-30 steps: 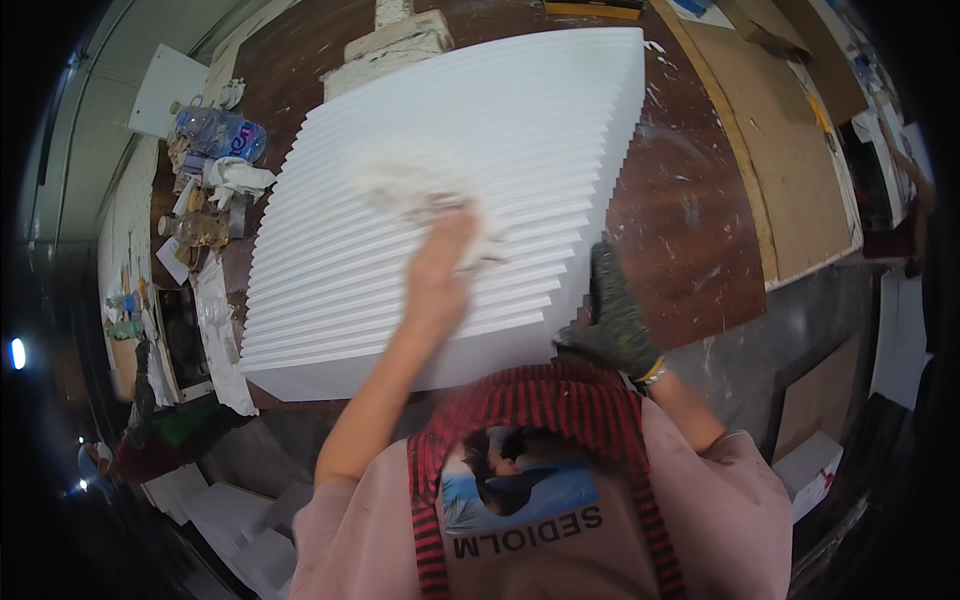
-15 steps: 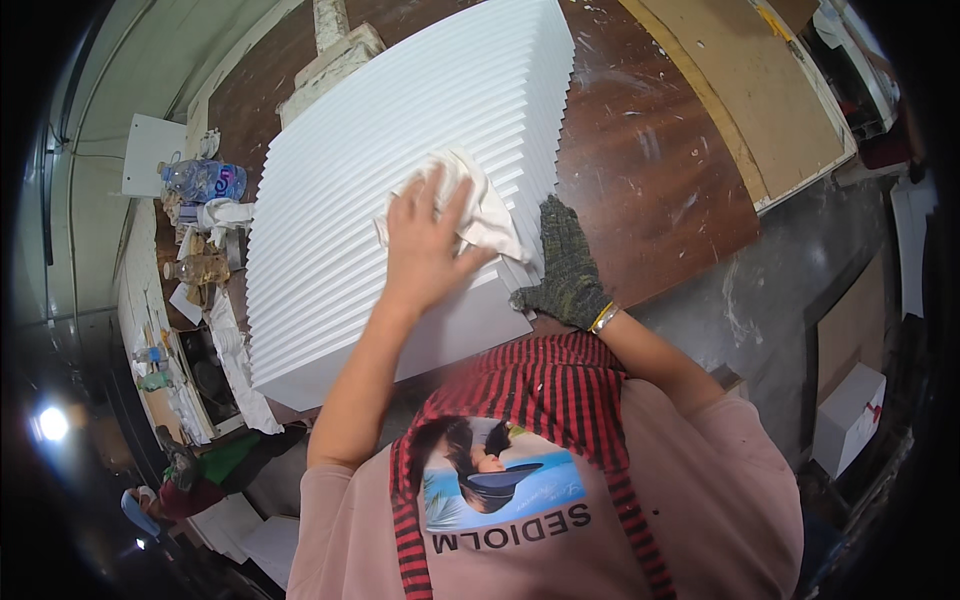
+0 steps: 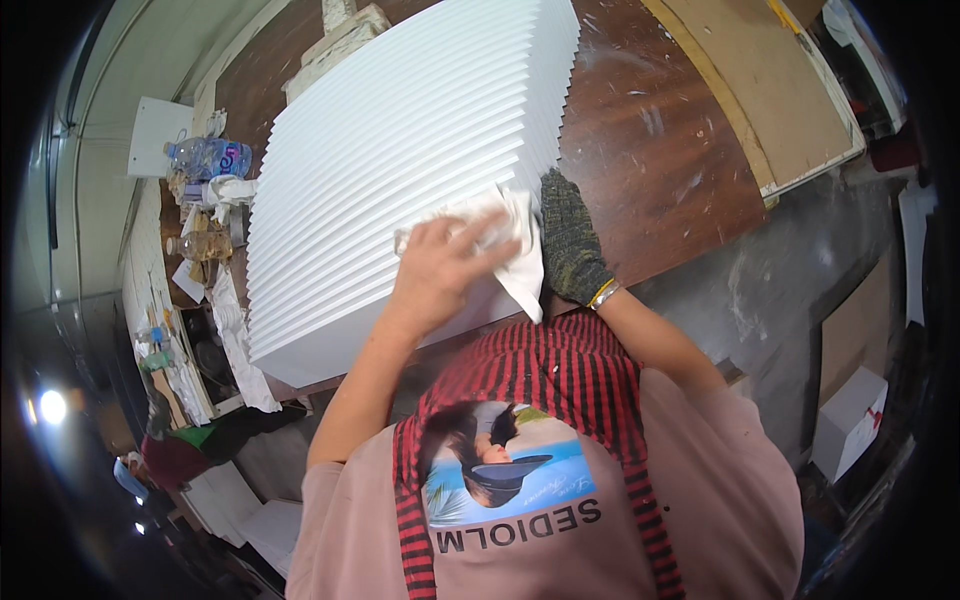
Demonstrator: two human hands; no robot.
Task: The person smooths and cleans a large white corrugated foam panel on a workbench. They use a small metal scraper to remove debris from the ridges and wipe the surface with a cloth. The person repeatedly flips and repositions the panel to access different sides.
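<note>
A large stack of thin white boards (image 3: 380, 180) lies fanned out, its edges stepped like ridges. My bare left hand (image 3: 440, 270) holds a crumpled white cloth (image 3: 520, 250) against the near right part of these edges. Its fingers are spread over the cloth and slightly blurred. Part of the cloth hangs past the stack's near corner. My right hand (image 3: 572, 240), in a dark knitted glove, rests along the right side of the stack with fingers stretched out; its thumb is hidden.
Under the stack is a brown, scuffed tabletop (image 3: 660, 160). Left of it stand a clear plastic bottle (image 3: 210, 158) and a bottle of yellowish liquid (image 3: 205, 244), among rags. Tan board (image 3: 770, 90) lies at the far right. Another person (image 3: 190, 450) is at the lower left.
My left hand has drawn the cloth toward me and to the right, down over the near edges. My right thumb, seen earlier at the near corner, no longer shows.
</note>
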